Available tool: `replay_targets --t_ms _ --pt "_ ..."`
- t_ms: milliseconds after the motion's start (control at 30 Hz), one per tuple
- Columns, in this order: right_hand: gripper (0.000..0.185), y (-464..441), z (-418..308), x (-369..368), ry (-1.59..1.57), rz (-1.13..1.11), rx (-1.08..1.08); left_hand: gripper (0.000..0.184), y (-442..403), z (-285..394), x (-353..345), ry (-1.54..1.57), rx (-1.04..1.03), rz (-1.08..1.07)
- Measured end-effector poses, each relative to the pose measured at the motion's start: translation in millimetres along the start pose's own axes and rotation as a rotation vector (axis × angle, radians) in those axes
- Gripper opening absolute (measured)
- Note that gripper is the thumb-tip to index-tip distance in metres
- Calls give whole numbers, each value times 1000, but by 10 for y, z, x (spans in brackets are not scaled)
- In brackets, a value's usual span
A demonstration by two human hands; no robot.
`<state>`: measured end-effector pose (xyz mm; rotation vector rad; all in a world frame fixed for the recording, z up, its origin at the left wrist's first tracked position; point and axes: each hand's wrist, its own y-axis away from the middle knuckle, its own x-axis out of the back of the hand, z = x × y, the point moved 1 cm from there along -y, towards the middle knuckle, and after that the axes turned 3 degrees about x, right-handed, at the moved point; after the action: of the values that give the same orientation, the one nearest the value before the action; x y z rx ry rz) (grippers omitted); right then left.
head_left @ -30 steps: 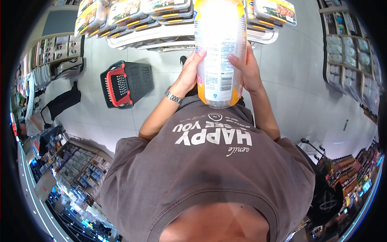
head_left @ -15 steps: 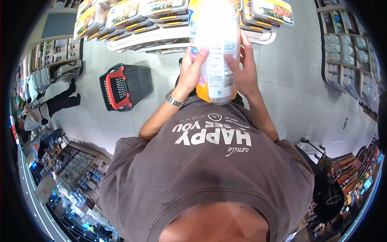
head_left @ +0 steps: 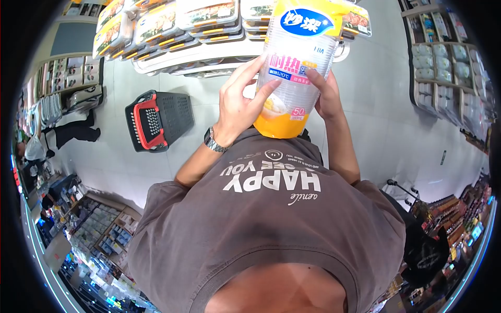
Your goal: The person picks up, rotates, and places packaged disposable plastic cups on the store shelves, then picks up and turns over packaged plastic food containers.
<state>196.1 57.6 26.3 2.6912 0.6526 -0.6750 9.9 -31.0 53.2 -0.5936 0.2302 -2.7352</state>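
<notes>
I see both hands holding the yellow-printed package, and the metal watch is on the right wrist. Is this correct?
Not quite: the head view shows the metal watch on the left wrist. The left hand and right hand both hold the yellow-printed package.

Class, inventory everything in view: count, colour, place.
Package: 1, yellow and clear, between both hands
Containers: many, clear with labels, top
Stand: 1, white, under containers
Basket: 1, dark grey and red, floor left
Shelved packs: many, whitish, upper right
Small goods: many, mixed colours, lower corners
Bystander: at least 1, dark trousers, far left
Floor: 1, pale grey, underneath
Shirt: 1, grey-brown, on wearer
Watch: 1, silver, left wrist
Left hand: 1, bare, package's left
Right hand: 1, bare, package's right
</notes>
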Motion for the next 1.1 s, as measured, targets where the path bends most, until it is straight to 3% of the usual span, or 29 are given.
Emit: replay_targets --t_ms 200,300,367,467,633,700,900,933,1100 --pt "61 35 -3 45 -82 -15 -8 72 -60 39 17 253 187 -91" --pt "60 57 14 90 -114 -49 -15 83 -49 -153 -57 538 320 -225" --pt "58 53 26 110 -75 -81 -7 79 -114 -128 -35 675 415 -399" --pt "54 -9 61 134 120 -99 57 77 -141 -138 23 682 407 -394" --pt "54 -306 -262 -125 397 -100 225 86 -408 -91 113 691 291 -262" --pt "62 -390 -491 -242 379 -159 162 92 -552 -45 199 681 230 -267" --pt "81 -724 -1062 -545 852 -251 250 103 -1057 99 454 444 7 -204" --pt "84 -822 -1092 -564 908 -275 391 106 -1174 135 568 165 -131 -160" --pt "66 -1244 -1545 -873 728 -313 469 111 -1974 608 971 -62 -547 -28"
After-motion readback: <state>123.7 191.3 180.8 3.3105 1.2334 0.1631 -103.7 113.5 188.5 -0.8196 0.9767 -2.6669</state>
